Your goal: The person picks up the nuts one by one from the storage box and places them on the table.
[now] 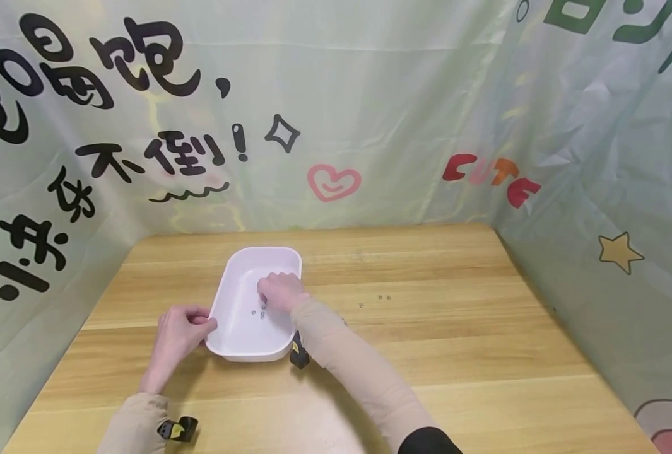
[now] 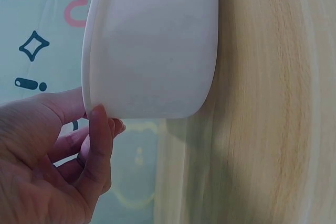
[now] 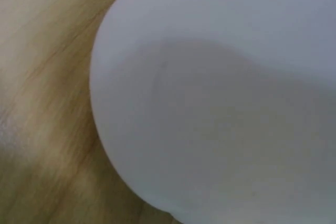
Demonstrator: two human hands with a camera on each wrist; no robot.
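A white plastic tray (image 1: 235, 315) with rounded corners stands on the wooden table, left of the middle. My left hand (image 1: 179, 334) pinches its left rim between thumb and fingers; in the left wrist view the same hand (image 2: 68, 150) grips the rim beside the tray's outer wall (image 2: 157, 51). Inside the tray reaches my right hand (image 1: 281, 291), its fingers bent downward and the fingertips hidden. Just below it, several tiny grey ring-like pieces (image 1: 262, 316) lie on the tray floor. The right wrist view shows only the tray's outer wall (image 3: 210, 129), partly shaded.
Several more tiny grey ring-like pieces (image 1: 380, 297) are scattered on the wooden table (image 1: 455, 353), right of the tray. A printed cloth (image 1: 392, 126) hangs behind the table and along its sides. Black wrist-camera mounts (image 1: 185, 429) sit at both wrists, near the tabletop.
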